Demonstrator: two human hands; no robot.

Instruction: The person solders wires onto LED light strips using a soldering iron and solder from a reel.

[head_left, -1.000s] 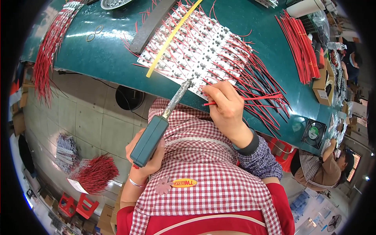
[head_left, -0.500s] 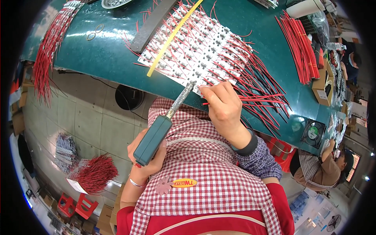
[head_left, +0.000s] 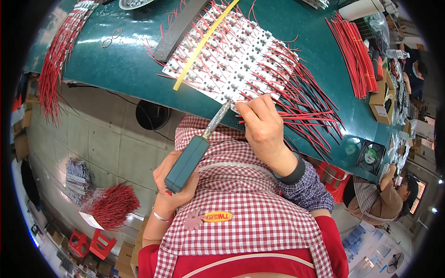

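Two bare hands work the head view, both at the near edge of the green surface [head_left: 123, 67], and what a tight meeting this is! Left hand [head_left: 163, 172] first: fingers curled snugly round the handle of a green soldering iron [head_left: 187, 162], well back from the edge. Follow the iron's long axis: it slants from lower left to upper right, away from the body, and its tip [head_left: 229, 100] sits right at the near corner of the sheet of small white boards [head_left: 238, 69]. Touching a joint or just above it? Too small to tell!

Now the right hand [head_left: 264, 129], coming in from the other side, thumb and index finger pressed together at that same corner, pointing up and left. Red wires [head_left: 306, 116] run into it from the right, ends peeking out under the fingers, so it looks like a closed grip on them; what sits between the very fingertips is hidden.

And the relation that counts: tip just beside the right fingertips, slightly to their upper left, with the held wires lying nearly sideways, across the iron's slant. Right hand is clearly nearer the boards; the left gets there only through the iron's length.

Farther off, a yellow strip [head_left: 202, 49] crosses the boards and a dark bar [head_left: 183, 30] rests by their left side, both well apart from the tip
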